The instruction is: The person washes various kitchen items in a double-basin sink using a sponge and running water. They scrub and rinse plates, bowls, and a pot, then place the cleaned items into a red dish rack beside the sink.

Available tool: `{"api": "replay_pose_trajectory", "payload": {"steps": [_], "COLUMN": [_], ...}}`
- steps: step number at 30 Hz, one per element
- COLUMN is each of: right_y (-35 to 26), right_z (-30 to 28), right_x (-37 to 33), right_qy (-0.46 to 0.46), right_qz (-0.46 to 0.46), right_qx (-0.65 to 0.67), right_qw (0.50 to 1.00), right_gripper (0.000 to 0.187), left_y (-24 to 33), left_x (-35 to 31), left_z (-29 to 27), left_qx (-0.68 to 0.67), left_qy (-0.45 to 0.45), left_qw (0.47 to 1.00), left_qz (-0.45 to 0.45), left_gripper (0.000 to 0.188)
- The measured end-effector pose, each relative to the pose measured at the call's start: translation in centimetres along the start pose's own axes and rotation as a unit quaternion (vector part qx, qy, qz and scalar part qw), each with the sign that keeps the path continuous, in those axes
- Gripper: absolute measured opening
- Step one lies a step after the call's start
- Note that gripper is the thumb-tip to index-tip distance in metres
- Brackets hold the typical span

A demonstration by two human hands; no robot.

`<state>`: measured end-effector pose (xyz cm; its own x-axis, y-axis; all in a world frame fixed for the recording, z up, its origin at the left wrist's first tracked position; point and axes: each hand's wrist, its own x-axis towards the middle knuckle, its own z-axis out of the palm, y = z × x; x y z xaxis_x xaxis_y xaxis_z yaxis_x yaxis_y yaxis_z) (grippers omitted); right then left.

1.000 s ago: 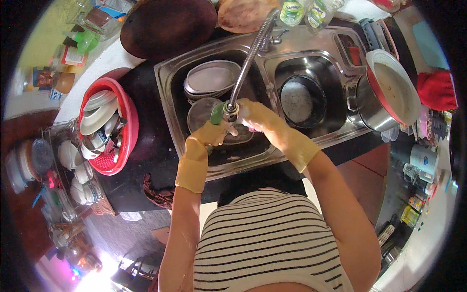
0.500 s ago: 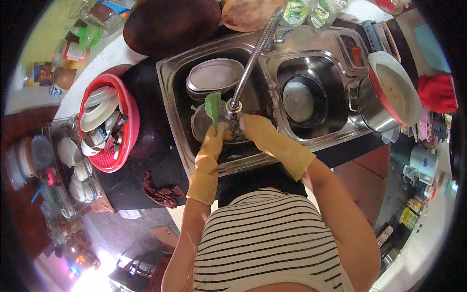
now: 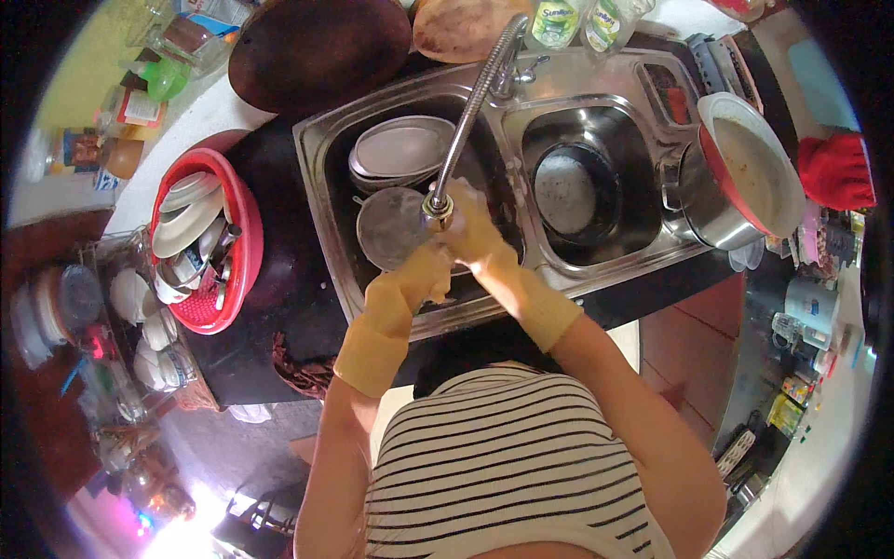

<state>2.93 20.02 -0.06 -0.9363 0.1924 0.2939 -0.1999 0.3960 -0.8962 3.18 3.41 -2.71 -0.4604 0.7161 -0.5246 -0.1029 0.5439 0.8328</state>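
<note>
Both my hands wear yellow rubber gloves and meet under the faucet's spout over the left basin. My left hand is curled closed just in front of the spout; whatever it holds is hidden. My right hand is bent closed right beside it, its fingers partly behind the spout, and its contents cannot be made out. The green utensil seen earlier does not show. Left of my hands, a round grey pot or lid lies in the basin. Behind it sit stacked oval dishes.
In the right basin lies a dark round pan. A steel pot with a pale bowl tilted on top stands right. At left, a red basket holds dishes and utensils. A dark cloth lies by the counter's front edge.
The green utensil, upright in my left hand before, has gone from sight. My left hand has moved slightly right and down, and my hands have come together under the spout.
</note>
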Motion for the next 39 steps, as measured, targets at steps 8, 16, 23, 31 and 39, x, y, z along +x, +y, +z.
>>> {"api": "replay_pose_trajectory", "payload": {"steps": [8,16,23,31,39], "right_y": [1.4,12.1,9.8,0.5,13.4], "right_z": [1.2,3.2,1.5,0.5,2.7], "right_x": [-1.0,-1.7,1.1,-1.3,-1.8], "right_qy": [-0.210,-0.162,-0.092,-0.226,-0.006], "right_qz": [0.192,0.236,0.229,0.182,0.435], "right_qx": [-0.008,-0.062,0.212,-0.274,0.169], "right_qw": [0.959,0.956,0.946,0.917,0.884], "right_gripper": [0.030,0.014,0.014,0.046,0.015], "left_y": [2.7,3.3,4.9,3.7,4.4], "left_x": [-1.1,-5.7,-6.2,-4.6,-5.0], "left_z": [-2.4,-1.0,-0.2,1.9,1.3], "left_qx": [0.030,0.306,0.345,0.283,0.294], "left_qy": [-0.040,0.037,0.220,0.309,0.306], "left_qw": [0.986,0.950,0.904,0.902,0.903], "left_qz": [-0.158,-0.057,-0.127,-0.108,-0.070], "left_gripper": [0.024,0.029,0.029,0.033,0.036]}}
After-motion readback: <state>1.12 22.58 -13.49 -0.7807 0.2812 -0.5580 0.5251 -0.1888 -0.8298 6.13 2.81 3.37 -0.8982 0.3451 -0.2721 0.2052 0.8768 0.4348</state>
